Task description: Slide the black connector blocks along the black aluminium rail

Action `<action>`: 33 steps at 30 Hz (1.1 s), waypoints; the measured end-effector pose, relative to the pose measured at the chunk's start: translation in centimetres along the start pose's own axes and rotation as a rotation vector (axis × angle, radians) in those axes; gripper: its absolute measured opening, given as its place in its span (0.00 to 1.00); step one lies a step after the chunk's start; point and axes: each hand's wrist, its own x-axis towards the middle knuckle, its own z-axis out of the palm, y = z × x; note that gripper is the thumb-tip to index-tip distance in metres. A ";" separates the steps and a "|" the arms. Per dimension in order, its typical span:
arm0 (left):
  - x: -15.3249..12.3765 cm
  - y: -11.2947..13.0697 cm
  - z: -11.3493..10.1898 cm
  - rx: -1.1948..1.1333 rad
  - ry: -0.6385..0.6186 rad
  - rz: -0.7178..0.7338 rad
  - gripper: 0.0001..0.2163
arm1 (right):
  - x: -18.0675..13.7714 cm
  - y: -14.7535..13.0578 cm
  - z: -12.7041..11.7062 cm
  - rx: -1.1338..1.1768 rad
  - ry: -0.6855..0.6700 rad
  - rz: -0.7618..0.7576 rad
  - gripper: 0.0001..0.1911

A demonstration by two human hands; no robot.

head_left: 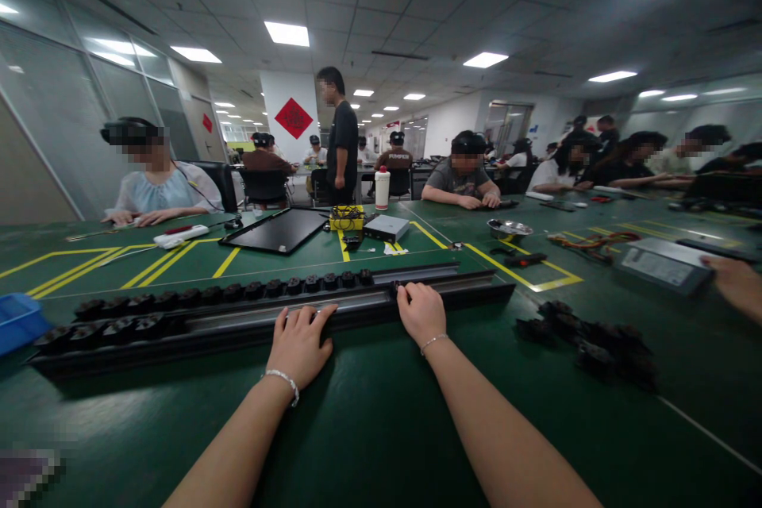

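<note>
A long black channel rail (351,321) lies across the table in front of me, with a row of dark, knobby round parts (122,327) seated in its left end. Behind it, a second, similar rail (417,273) carries another row of these parts (274,286). My left hand (299,349) rests on the near rail's front edge, fingers spread, holding nothing. Farther right, my right hand (421,311) has its fingers closed round a small black part (394,291) at the near rail's channel; the fingers cover most of it.
Loose black parts (586,337) lie in a pile at the right. A blue bin (21,323) stands at the left edge. Beyond the rails are a dark flat panel (277,230), a grey box (386,228) and a metal bowl (509,228). Another person's hand (735,282) touches a metal unit (663,263).
</note>
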 end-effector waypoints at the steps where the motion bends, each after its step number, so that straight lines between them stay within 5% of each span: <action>1: 0.0 0.0 0.0 0.001 0.004 0.003 0.25 | 0.0 0.0 0.0 0.004 -0.001 0.000 0.17; 33: 0.1 -0.2 0.5 0.008 0.036 0.020 0.25 | 0.2 0.2 -0.1 -0.046 0.001 0.049 0.18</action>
